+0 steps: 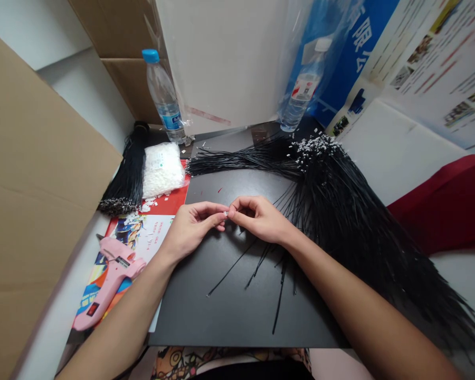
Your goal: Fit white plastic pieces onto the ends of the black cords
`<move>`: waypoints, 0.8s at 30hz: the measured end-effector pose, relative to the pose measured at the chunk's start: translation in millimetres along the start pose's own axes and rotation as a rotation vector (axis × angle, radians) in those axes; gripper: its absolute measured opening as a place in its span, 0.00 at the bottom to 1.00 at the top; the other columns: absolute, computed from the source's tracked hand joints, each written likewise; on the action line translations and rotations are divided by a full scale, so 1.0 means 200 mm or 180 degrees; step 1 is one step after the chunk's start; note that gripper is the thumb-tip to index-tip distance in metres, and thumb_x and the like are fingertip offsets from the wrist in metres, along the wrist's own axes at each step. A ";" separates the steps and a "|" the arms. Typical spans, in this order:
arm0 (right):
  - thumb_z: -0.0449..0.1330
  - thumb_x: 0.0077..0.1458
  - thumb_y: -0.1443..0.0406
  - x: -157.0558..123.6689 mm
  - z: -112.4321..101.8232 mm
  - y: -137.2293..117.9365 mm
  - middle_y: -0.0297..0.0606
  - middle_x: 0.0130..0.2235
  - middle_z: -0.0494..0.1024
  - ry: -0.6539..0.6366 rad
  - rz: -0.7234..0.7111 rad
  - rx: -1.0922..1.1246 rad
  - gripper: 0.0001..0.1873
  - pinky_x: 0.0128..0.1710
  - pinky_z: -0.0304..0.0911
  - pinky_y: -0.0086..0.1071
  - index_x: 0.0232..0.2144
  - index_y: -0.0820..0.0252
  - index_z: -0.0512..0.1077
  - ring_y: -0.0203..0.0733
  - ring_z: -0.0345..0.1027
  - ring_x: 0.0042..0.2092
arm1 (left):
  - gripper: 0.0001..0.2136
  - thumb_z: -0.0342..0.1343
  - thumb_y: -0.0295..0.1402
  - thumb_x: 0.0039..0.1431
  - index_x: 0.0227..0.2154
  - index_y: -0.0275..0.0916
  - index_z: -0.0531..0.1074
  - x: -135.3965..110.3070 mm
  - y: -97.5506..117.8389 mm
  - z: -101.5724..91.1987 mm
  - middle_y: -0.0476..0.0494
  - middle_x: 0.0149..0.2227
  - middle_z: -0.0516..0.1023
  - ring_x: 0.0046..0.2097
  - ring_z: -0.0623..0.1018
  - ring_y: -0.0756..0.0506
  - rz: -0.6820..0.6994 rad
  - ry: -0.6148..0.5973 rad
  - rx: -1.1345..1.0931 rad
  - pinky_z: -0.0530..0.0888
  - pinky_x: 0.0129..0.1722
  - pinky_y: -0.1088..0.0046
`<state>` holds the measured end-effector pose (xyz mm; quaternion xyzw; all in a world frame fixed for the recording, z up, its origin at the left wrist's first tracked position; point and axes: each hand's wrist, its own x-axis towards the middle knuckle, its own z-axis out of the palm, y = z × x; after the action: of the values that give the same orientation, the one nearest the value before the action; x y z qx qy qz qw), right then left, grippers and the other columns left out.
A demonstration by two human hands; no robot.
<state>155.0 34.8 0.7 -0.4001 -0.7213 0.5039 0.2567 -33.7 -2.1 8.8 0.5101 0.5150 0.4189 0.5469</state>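
Near the middle of the frame, holds a small white piece (226,213) between left hand (190,227) and right hand (261,219), clamped on it at both sets of fingertips, above the dark table (198,316). Looks very light, rather stiff and easy to drop; best taken by its edges, with fingertips only. Cannot tell whether a strand runs into the right grip. At right, a big heap of black strands (340,216), probably bendy, with loose ends straying beneath the right forearm (344,285) and likely to snag; across the upper middle, a flatter bundle (237,162); at left, a bag of white pieces (162,171) and a pink glue gun (113,279), near the left forearm (129,306)
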 end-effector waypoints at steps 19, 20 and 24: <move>0.59 0.54 0.64 -0.01 0.04 -0.04 0.30 0.22 0.71 0.0342 -0.0011 -0.0606 0.07 0.25 0.52 0.25 0.29 0.63 0.74 0.29 0.58 0.23 | 0.13 0.70 0.40 0.48 0.33 0.37 0.83 0.00 -0.03 0.01 0.42 0.33 0.85 0.29 0.80 0.47 0.0033 0.0167 0.0137 0.79 0.34 0.70; 0.59 0.54 0.65 -0.01 0.04 -0.04 0.30 0.22 0.71 0.0362 -0.0022 -0.0637 0.07 0.25 0.52 0.25 0.29 0.63 0.75 0.29 0.58 0.23 | 0.13 0.70 0.41 0.48 0.33 0.37 0.83 0.00 -0.04 0.01 0.41 0.33 0.85 0.29 0.80 0.47 0.0047 0.0185 0.0138 0.80 0.35 0.69; 0.59 0.55 0.66 -0.02 0.06 -0.05 0.31 0.22 0.72 0.0501 -0.0046 -0.0648 0.07 0.26 0.53 0.25 0.29 0.64 0.75 0.29 0.59 0.23 | 0.15 0.71 0.43 0.47 0.33 0.36 0.83 0.00 -0.04 0.01 0.41 0.33 0.85 0.29 0.81 0.47 0.0059 0.0263 0.0096 0.80 0.34 0.69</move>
<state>144.8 23.4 6.5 -0.4571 -0.7492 0.3932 0.2741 -31.9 -4.3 0.6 0.5053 0.5386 0.4369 0.5134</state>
